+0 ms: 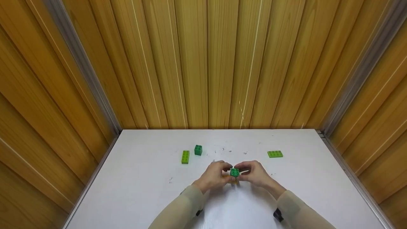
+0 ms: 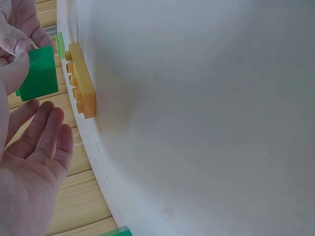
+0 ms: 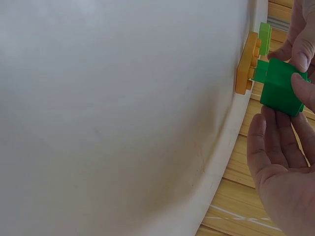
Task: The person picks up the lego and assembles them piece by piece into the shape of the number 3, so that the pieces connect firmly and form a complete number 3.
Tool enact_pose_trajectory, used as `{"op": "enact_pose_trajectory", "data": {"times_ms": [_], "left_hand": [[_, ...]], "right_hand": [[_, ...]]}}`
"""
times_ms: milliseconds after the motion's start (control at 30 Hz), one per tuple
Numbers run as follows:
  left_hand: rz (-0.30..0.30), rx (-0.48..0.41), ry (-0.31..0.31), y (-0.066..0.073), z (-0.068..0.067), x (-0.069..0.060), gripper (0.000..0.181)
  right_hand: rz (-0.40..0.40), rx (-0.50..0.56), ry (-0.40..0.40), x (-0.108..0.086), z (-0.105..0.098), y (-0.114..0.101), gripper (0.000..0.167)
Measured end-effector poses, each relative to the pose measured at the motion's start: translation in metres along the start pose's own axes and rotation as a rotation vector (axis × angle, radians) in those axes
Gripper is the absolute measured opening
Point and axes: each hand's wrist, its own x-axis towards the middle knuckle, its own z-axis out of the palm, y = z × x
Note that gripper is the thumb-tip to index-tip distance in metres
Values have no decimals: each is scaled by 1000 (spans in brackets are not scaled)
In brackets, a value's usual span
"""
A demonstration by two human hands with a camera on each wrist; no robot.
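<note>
A dark green toy brick (image 1: pixel 234 172) with studs on top is held between my two hands, above the table. My left hand (image 1: pixel 214 175) pinches it with thumb and index finger; the other fingers (image 2: pixel 47 137) stay apart from it. From the other side my right hand (image 1: pixel 257 174) grips the same brick, its thumb lying on the near face in the right wrist view. Below the brick lies a yellow-orange studded plate (image 2: pixel 84 83) on the table, partly hidden by the hands in the head view. A gap shows between brick and plate in the left wrist view.
A second dark green brick (image 1: pixel 198 150) and a lime green plate (image 1: pixel 185 157) sit farther back on the left of the white table (image 1: pixel 143 190). Another lime plate (image 1: pixel 275 154) lies back right. Wood-patterned walls (image 1: pixel 222 63) enclose the back and sides.
</note>
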Motion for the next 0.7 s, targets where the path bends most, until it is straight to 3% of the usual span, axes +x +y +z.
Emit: {"op": "enact_pose_trajectory", "data": {"times_ms": [200, 700], "left_hand": [[102, 25, 20, -3, 0, 2, 30], [94, 1, 15, -4, 2, -1, 25]], "right_hand": [[-23, -17, 2, 2, 2, 4, 37], [-14, -30, 6, 2, 5, 5, 36]]}}
